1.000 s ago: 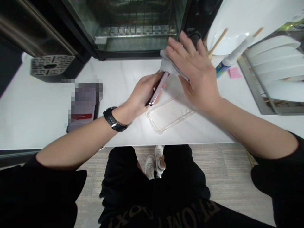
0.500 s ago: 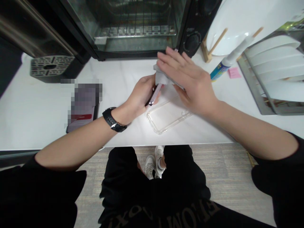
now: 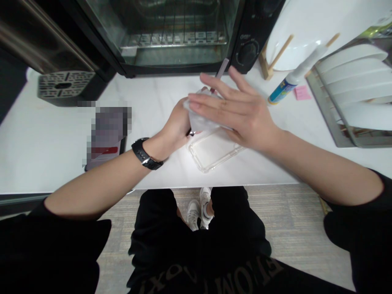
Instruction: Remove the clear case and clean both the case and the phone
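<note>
My left hand (image 3: 175,126), with a black watch on the wrist, is closed around a phone (image 3: 222,68) held above the counter. Only the phone's far end and a bit of its near corner show; the rest is hidden. Over it lies a pale grey cloth (image 3: 200,119), under the flat fingers of my right hand (image 3: 240,108). The right fingers are stretched out, the upper ones slightly apart, and the thumb is tucked at the cloth's lower edge. Below both hands a clear phone case (image 3: 211,157) lies flat on the white counter (image 3: 162,175).
A second phone-like device (image 3: 107,136), partly pixelated, lies left. Behind stands a toaster oven (image 3: 180,65), with a machine's drip tray (image 3: 65,85) at left. On the right are a blue and white tube (image 3: 283,90), a pink note (image 3: 302,93) and a rack of white dishes (image 3: 352,85).
My right hand and the cloth have slid left and toward me along the phone. The phone's far end now shows, while its near end is mostly covered.
</note>
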`<act>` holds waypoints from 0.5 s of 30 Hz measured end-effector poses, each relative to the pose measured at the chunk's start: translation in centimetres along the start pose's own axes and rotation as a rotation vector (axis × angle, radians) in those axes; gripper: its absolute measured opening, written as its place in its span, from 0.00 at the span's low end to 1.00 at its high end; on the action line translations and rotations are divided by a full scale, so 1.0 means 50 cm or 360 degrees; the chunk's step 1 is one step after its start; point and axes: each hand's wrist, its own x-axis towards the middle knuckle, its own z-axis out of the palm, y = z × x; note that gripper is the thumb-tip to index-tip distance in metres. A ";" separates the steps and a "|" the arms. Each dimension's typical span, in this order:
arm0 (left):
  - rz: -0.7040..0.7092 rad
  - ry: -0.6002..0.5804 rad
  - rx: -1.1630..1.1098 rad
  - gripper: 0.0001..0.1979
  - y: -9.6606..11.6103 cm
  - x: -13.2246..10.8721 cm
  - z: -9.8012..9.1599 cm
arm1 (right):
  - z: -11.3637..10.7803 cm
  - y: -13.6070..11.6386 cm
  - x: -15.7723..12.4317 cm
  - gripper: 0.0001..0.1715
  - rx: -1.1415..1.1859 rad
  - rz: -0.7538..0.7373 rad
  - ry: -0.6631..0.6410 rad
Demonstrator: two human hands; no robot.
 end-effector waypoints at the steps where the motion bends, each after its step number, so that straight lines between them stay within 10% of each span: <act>1: -0.0009 -0.0016 0.0035 0.16 0.003 -0.004 0.003 | 0.000 0.004 -0.001 0.27 -0.0026 0.0090 0.0071; 7: -0.0148 0.0003 0.0253 0.14 0.030 -0.023 0.023 | 0.000 0.024 -0.002 0.33 -0.0150 0.0612 0.0084; 15: -0.0187 0.0024 0.0245 0.14 0.036 -0.028 0.027 | 0.003 0.028 -0.004 0.32 0.0000 0.0657 0.0097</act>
